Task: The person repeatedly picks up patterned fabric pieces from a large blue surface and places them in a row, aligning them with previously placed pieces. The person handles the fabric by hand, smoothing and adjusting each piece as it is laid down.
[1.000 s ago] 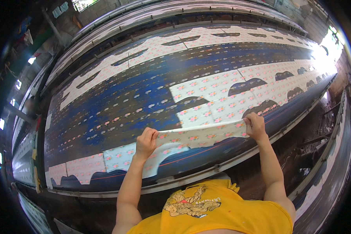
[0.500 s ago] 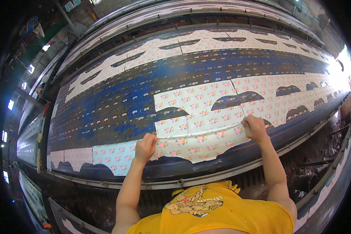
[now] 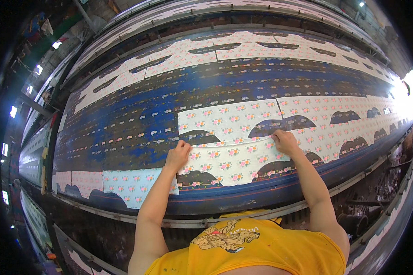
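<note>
White glare (image 3: pixel 406 94) at right rim

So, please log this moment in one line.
left hand: holds floral cloth, far edge | right hand: holds same edge | beneath: dark table

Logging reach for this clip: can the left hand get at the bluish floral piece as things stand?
Probably yes: the bluish floral piece lies close by, its left part uncovered. But the left hand grips the white floral piece by its upper edge and would likely need to let go.
</note>
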